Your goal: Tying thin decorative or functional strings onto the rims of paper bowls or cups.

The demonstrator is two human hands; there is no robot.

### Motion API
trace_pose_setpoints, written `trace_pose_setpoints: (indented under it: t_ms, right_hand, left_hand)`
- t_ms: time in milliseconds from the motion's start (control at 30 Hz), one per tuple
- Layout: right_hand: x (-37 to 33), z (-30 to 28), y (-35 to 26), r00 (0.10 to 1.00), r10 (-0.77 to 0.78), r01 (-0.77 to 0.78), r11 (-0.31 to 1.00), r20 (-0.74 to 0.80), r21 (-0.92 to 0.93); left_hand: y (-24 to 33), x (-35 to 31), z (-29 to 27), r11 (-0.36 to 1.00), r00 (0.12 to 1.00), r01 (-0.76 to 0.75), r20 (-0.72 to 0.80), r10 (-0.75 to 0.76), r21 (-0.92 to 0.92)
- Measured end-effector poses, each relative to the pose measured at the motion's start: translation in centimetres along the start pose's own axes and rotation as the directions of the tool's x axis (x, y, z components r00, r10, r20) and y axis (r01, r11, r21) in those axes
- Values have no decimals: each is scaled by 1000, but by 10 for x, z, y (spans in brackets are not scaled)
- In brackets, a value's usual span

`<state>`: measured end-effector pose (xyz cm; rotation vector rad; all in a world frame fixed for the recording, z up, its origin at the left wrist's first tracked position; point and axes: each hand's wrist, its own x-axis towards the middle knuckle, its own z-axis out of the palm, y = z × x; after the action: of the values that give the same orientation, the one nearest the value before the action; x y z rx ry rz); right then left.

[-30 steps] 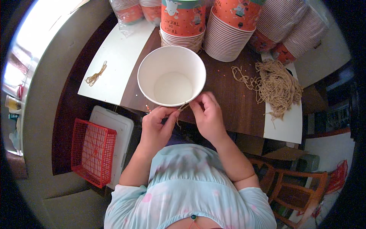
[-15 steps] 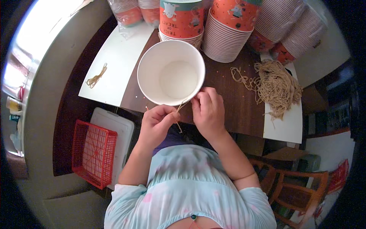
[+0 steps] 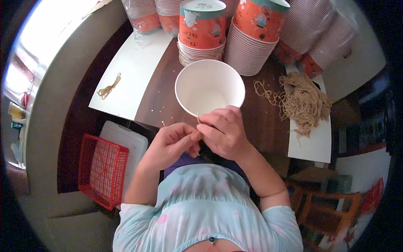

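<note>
"At the front edge of the table (image 3: 266,132), near the middle, what's there?"

"A white tub (image 3: 210,86) with its open top up. A thin string (image 3: 198,118) hangs by its near rim."

"What are the hands doing?"

"The left hand (image 3: 172,142) has thumb and finger pinched together on the string. The right hand (image 3: 226,133) has its fingertips right by them, but I can't tell if they squeeze the string too."

"It looks like a knot, maybe. How do you do that well?"

"I'd hold the left pinch tight, leave a little tail, and pull softly. No hand is wrapped round the tub, so a big tug could tip it."

"And the string heap (image 3: 306,103) by the right edge?"

"Best leave it there, so nothing snags."
</note>
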<state>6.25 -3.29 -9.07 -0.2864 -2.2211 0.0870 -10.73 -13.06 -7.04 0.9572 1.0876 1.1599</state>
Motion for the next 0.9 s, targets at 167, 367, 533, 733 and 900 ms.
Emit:
trace_pose_setpoints:
  t_ms: [167, 367, 533, 733, 900]
  right_hand:
    - [0, 4, 2, 997, 74, -74, 996, -8, -56]
    - [-1, 0, 5, 996, 87, -86, 996, -34, 15]
    - [2, -24, 21, 993, 25, -37, 994, 119, 104]
    - [4, -74, 49, 956, 3, -47, 988, 292, 144]
    - [-5, -117, 71, 896, 90, -131, 989, 435, 66]
  left_hand:
    - [17, -28, 11, 998, 978, 11, 209, -24, 61]
    - [36, -30, 23, 982, 913, -78, 408, 1, 172]
    - [40, -32, 11, 987, 922, 162, 352, -160, 24]
    - [28, -35, -51, 942, 846, 333, 454, -278, -43]
    - [69, -45, -89, 860, 962, 270, -92, -255, 432]
